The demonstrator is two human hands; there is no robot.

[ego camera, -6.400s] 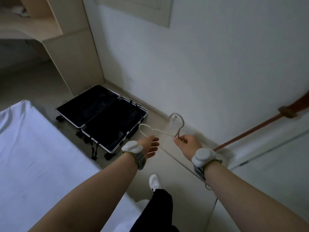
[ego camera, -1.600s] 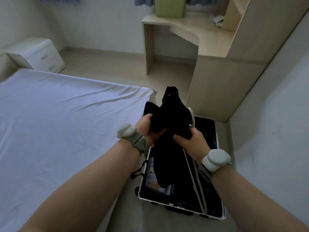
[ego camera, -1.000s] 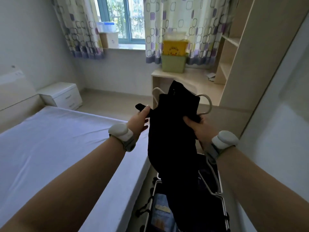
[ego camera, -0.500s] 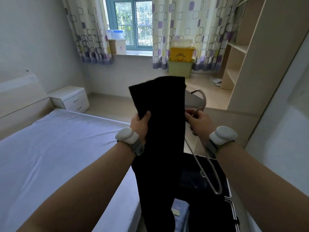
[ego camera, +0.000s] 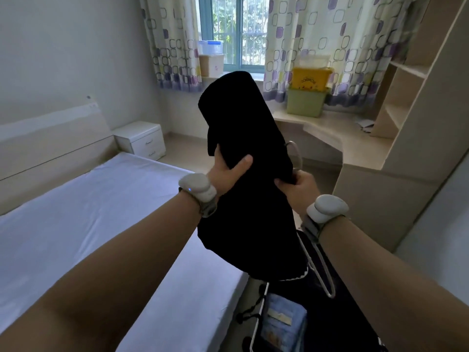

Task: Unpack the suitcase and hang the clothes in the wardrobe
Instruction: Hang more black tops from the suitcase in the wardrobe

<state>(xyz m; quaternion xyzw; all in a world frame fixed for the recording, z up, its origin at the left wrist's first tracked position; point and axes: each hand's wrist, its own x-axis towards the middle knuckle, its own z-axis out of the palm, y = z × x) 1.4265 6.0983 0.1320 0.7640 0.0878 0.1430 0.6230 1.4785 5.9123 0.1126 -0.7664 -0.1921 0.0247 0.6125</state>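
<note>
Left hand (ego camera: 225,174) and right hand (ego camera: 299,190) both grip one black garment (ego camera: 243,118); right also holds one hanger (ego camera: 312,266).

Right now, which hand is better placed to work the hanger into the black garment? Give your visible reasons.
Probably the right hand: it grips the hanger near its hook, beside the black garment. The left hand grips the cloth higher up, steadying it.

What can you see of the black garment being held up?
The black garment is soft, dark cloth with no visible pattern, raised upright before the person. Its top flops over; its lower hem, pale-edged, hangs above the open suitcase. The left hand grips its left side, the right hand pinches its right edge beside a pale hanger.
</note>
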